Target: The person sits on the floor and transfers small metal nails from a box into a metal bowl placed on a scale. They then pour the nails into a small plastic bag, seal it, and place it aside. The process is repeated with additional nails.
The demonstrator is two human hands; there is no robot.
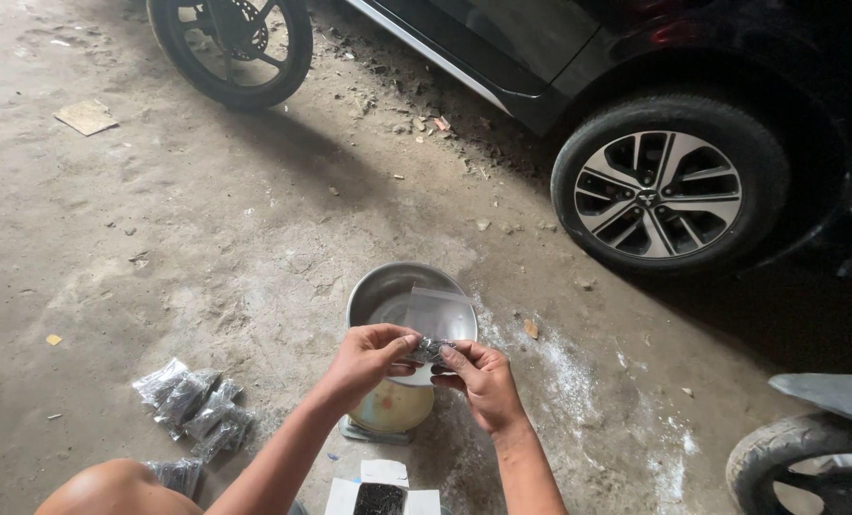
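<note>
Two hands: a small clear plastic bag of dark metal pieces [427,349] is being pinched between them, above the round steel weighing bowl [388,291].
Left hand [367,360]: is being closed on the bag's left end, thumb and fingertips pressing it.
Right hand [481,379]: is being closed on the bag's right end, fingers curled about it.
Bag position: is being held over the near rim of the bowl, which is sitting on a small dial scale with a pale yellow face [391,408].
In the bowl: a flat empty clear bag [436,298] is lying against the far wall.
Handling, as judged: the film is being taken for thin, soft and slippery, with a dense, shifting load; hold is best being taken at the top edge, above the contents, with support under the bulge.
Left on the concrete floor [207,229]: a heap of filled clear bags [192,405] is lying well apart from the scale.
Near edge: an open white carton of dark pieces [380,496] is resting.
Beyond: a black car's alloy wheel [657,191] and a motorcycle wheel [232,43] are standing.
</note>
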